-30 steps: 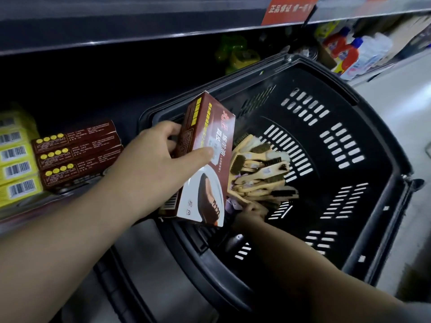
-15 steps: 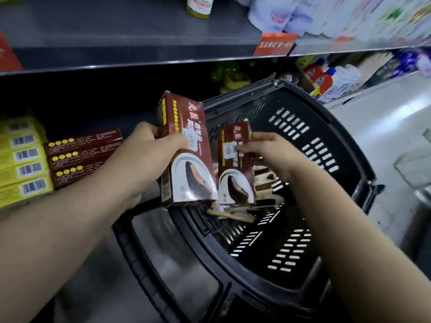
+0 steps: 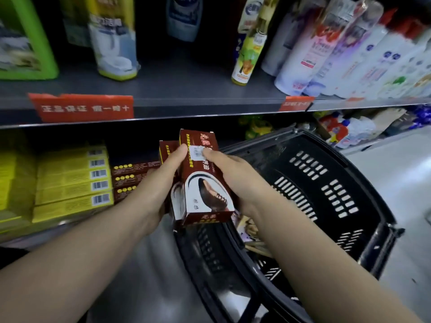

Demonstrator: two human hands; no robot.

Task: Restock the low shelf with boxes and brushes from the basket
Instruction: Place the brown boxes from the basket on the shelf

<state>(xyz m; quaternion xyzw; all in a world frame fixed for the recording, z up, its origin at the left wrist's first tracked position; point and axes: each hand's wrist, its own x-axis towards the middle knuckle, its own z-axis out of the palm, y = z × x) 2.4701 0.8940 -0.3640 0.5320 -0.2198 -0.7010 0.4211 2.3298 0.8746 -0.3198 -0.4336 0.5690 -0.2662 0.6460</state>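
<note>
In the head view, at the centre of the frame, my left hand (image 3: pixel 161 183) and right hand (image 3: pixel 235 180) hold a dark red cardboard box printed with a shoe (image 3: pixel 205 190) from either side, each grip curled round an edge with the thumb on the front face. A second dark red box (image 3: pixel 166 148) sits just behind it, against the left palm. Both are in the air above the rim of the black slotted plastic basket (image 3: pixel 314 190), which fills the lower right of the frame with pale wooden-handled brushes (image 3: pixel 254 238) inside it. The low grey shelf (image 3: pixel 144 264) waits at lower left, with flat brown boxes (image 3: pixel 130 178) stacked beside yellow boxes (image 3: pixel 72 183). My worry is the rear box. I cannot see what pins it, and slick cardboard may slide free once the right grip lets go. A forearm could also knock the basket.
</note>
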